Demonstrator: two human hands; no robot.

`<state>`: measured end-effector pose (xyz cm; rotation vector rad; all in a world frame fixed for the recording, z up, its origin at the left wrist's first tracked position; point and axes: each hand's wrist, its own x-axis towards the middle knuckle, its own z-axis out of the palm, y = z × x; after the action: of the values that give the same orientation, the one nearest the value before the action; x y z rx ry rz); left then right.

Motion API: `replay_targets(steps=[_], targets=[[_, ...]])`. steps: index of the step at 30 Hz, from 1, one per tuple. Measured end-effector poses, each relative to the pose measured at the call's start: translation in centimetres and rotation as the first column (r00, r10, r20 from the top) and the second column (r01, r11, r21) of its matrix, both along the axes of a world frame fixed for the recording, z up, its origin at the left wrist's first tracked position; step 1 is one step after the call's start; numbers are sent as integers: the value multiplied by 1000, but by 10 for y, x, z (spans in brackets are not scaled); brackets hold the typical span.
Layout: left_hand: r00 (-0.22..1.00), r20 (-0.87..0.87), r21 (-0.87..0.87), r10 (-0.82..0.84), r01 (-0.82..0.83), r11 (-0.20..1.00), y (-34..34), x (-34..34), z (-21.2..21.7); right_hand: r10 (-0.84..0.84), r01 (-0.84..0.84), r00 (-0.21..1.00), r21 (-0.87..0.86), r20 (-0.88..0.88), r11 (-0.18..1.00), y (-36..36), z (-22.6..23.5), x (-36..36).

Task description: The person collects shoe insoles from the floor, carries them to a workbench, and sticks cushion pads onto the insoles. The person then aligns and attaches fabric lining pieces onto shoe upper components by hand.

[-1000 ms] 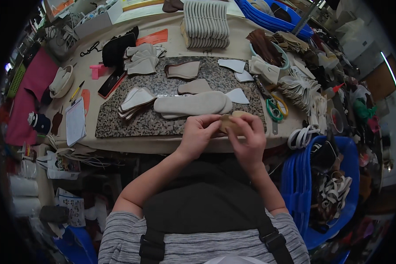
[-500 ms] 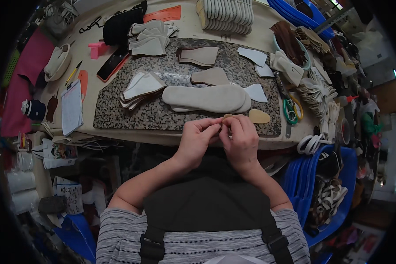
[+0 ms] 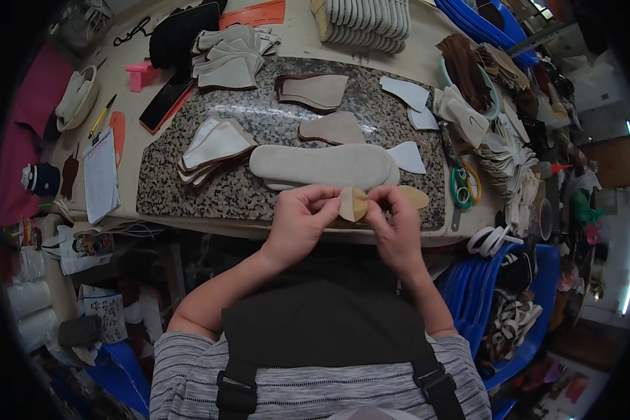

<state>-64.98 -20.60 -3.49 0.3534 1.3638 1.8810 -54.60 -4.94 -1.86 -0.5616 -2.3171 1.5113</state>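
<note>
Between my hands, at the front edge of the speckled stone slab (image 3: 217, 203), is a small tan oval pad (image 3: 359, 205). Its left part looks paler and a crease or edge runs down it; I cannot tell whether that is a backing layer. My left hand (image 3: 299, 218) pinches the pale side with thumb and fingers. The other side is gripped by my right hand (image 3: 399, 222). A second tan oval pad (image 3: 416, 197) lies on the slab just behind my right hand. Pale grey insoles (image 3: 322, 164), stacked, lie right behind both hands.
On the slab sit white-topped cut pieces (image 3: 217, 143), beige pieces (image 3: 322, 91) and white pieces (image 3: 406, 91). Green-and-yellow-handled scissors (image 3: 462, 185) lie at the right. A phone (image 3: 166, 101) and a notepad (image 3: 101, 175) are at the left. Blue bins (image 3: 539, 301) stand below right.
My hands have drawn slightly apart, and the pad between them now shows its face, pale on one side. The right hand has turned and moved a little right.
</note>
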Motion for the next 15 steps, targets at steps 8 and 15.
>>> replay_targets(steps=[8,15], targets=[[993,29,-49,117,-116,992,-19,-12,13,-67,133,990,638,-126,759,14,19,7],[983,149,-105,111,-96,990,-48,-16,15,516,-336,855,802,42,493,-14,17,-23]])
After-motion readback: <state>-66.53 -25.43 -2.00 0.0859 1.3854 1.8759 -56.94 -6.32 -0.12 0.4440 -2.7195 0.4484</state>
